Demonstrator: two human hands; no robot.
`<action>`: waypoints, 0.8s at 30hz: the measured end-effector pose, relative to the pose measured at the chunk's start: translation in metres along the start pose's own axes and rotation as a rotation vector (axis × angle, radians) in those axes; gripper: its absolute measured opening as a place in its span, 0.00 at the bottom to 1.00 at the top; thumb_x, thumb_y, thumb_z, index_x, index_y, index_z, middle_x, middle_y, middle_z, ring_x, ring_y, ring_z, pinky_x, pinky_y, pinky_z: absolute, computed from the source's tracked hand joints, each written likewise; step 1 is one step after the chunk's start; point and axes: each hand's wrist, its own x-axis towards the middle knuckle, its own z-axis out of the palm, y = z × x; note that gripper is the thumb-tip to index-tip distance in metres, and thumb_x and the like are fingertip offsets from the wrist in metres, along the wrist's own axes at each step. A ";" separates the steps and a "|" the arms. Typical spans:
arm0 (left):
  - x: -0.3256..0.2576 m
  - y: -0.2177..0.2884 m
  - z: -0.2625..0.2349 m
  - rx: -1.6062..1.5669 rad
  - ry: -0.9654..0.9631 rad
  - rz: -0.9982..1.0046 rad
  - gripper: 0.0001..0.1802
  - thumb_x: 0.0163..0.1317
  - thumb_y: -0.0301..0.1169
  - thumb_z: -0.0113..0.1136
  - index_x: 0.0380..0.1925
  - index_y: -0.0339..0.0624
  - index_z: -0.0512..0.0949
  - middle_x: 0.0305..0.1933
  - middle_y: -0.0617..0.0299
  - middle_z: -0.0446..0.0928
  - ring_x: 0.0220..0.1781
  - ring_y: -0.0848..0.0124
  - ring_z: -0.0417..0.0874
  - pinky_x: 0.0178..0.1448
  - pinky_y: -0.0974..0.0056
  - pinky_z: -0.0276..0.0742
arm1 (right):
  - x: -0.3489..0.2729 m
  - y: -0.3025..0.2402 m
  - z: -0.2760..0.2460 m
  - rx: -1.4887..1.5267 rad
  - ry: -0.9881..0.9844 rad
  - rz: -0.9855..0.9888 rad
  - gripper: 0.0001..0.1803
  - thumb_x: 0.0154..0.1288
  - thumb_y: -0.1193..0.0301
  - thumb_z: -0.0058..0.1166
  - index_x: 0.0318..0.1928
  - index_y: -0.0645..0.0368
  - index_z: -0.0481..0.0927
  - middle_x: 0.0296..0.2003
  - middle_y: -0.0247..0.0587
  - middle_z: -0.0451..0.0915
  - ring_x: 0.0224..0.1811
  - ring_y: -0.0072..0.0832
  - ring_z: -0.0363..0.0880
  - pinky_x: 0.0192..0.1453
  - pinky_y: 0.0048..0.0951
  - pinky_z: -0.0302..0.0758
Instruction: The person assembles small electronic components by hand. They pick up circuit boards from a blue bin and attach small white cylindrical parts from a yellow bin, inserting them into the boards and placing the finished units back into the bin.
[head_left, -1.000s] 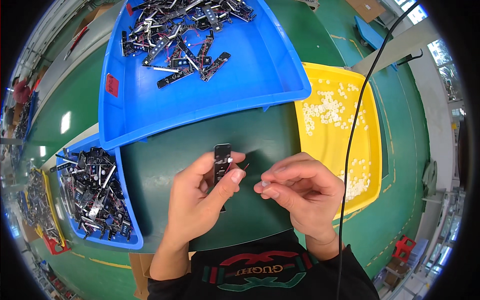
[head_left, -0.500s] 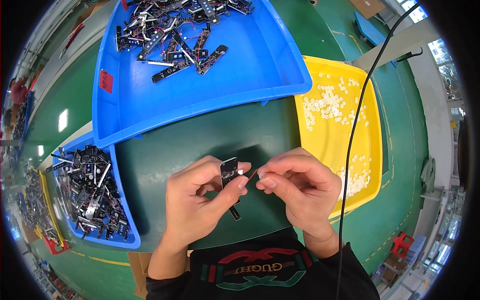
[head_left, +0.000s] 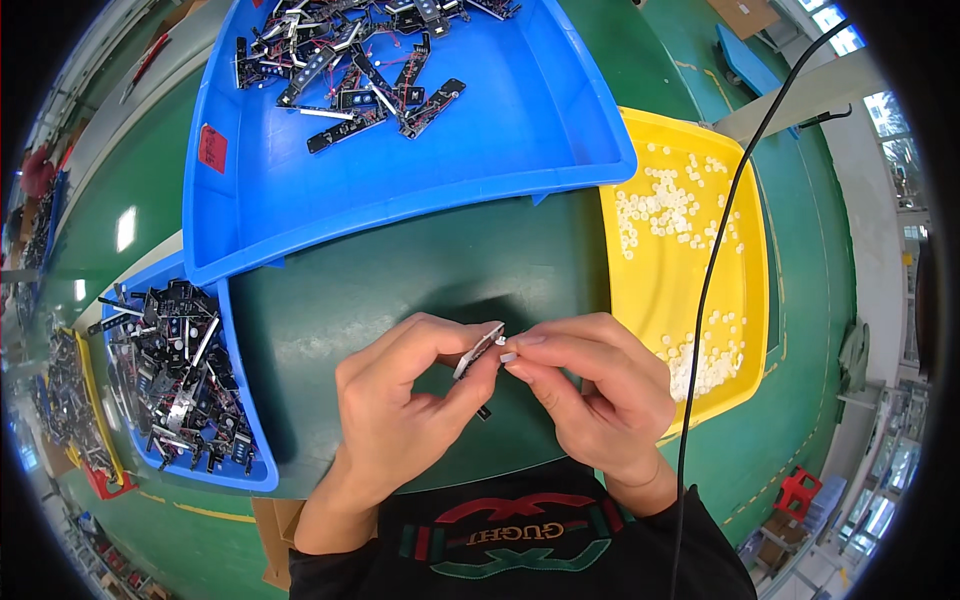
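Note:
Over the table, my left hand (head_left: 405, 390) pinches a narrow black circuit board (head_left: 477, 352), which stands tilted with its thin edge showing. A small white piece (head_left: 500, 341) sits at the board's upper end, close to the fingertips of both hands. My right hand (head_left: 605, 395) is closed, thumb against forefinger, right beside that end. Whatever lies between those fingertips is too small and too covered to make out. Below my left fingers a dark strip (head_left: 484, 412) shows, mostly hidden by the hand.
A large blue bin (head_left: 400, 205) with several boards and red wires stands ahead. At left a smaller blue bin (head_left: 262, 470) is heaped with similar boards. A yellow tray (head_left: 650, 290) of small white rings lies right. A black cable (head_left: 697, 330) hangs across the right side.
The board in my left hand has turned from face-on to nearly edge-on. My right fingertips have moved left to its end, and the red wire seen between the hands is now hidden.

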 end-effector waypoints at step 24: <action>0.006 0.001 -0.007 -0.092 -0.106 0.132 0.18 0.45 0.12 0.65 0.38 0.35 0.84 0.43 0.54 0.76 0.39 0.67 0.84 0.38 0.68 0.82 | 0.001 0.002 -0.001 0.125 -0.013 0.099 0.12 0.57 0.84 0.62 0.43 0.68 0.81 0.35 0.44 0.80 0.27 0.23 0.77 0.28 0.21 0.73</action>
